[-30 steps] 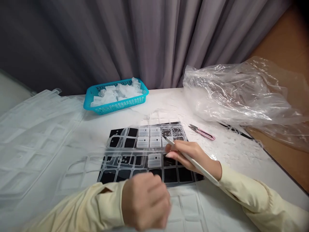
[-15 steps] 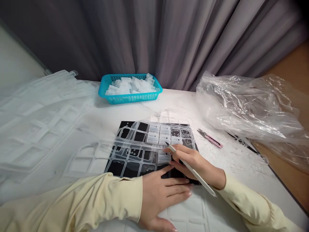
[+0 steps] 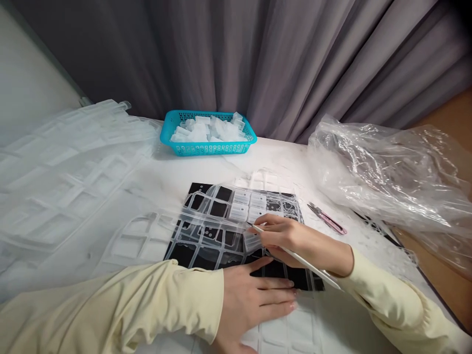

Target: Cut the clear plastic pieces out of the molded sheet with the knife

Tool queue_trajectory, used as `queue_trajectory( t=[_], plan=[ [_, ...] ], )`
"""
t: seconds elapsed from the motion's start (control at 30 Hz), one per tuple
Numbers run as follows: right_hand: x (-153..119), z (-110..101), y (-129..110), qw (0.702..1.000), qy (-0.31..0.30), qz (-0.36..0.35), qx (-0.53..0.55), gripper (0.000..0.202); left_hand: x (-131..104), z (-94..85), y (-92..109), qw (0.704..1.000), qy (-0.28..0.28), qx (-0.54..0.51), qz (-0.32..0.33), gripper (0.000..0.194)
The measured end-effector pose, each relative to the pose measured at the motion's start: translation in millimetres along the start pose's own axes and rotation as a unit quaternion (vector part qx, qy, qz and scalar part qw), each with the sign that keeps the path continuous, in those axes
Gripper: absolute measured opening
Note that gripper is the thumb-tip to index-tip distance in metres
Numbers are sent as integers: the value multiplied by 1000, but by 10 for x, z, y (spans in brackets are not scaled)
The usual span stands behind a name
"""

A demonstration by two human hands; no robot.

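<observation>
My left hand (image 3: pixel 245 300) lies flat, fingers spread, across the near part of a clear plastic sheet (image 3: pixel 217 250) divided into rectangular cells. Under that sheet is a black mat (image 3: pixel 297 276). In my right hand (image 3: pixel 300 241) is a slim white pen-shaped tool (image 3: pixel 315 269) with a dark pointed tip, pinched between thumb and fingers. The tip is over a plastic strip between cells. Several small translucent white rectangular pieces (image 3: pixel 239 211) sit in the sheet just beyond the tip. Another white piece (image 3: pixel 252 242) shows partly beneath my right fingers.
At the back stands a blue basket (image 3: pixel 212 149) filled with translucent pieces. Pink-handled snips (image 3: pixel 328 220) lie to the right, near plastic scraps and a crumpled clear bag (image 3: pixel 383 167). Stacked clear plastic sheets (image 3: pixel 66 172) cover the left side. A grey curtain (image 3: pixel 228 59) hangs behind.
My right hand has shifted left over the sheet, with the tool lying flatter, and now hides more white pieces. My left hand stays pressed down. The camera view has moved slightly.
</observation>
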State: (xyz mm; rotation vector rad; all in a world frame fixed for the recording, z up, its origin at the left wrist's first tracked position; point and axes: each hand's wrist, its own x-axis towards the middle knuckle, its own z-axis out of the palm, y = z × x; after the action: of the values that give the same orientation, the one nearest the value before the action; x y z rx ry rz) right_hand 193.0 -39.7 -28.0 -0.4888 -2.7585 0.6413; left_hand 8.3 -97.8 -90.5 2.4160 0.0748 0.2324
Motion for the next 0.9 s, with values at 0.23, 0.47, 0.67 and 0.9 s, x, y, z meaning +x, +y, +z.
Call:
queue_trajectory(
  t=[0.23,0.47,0.67,0.9],
  plan=[
    [-43,-113,-160,996,10,80,31,8,21,-122,125,998,66,14,9,59],
    [-465,-76,-382,958,205,183,74,43,-118,-837,-12,974,220,56,29,40],
    [-384,137,-501,918,98,310,228,16,-243,-811,-375,987,117,104,-42,30],
    [-232,242,-424,959,67,230,150,16,-221,-684,-488,986,139,79,-45,26]
  ],
)
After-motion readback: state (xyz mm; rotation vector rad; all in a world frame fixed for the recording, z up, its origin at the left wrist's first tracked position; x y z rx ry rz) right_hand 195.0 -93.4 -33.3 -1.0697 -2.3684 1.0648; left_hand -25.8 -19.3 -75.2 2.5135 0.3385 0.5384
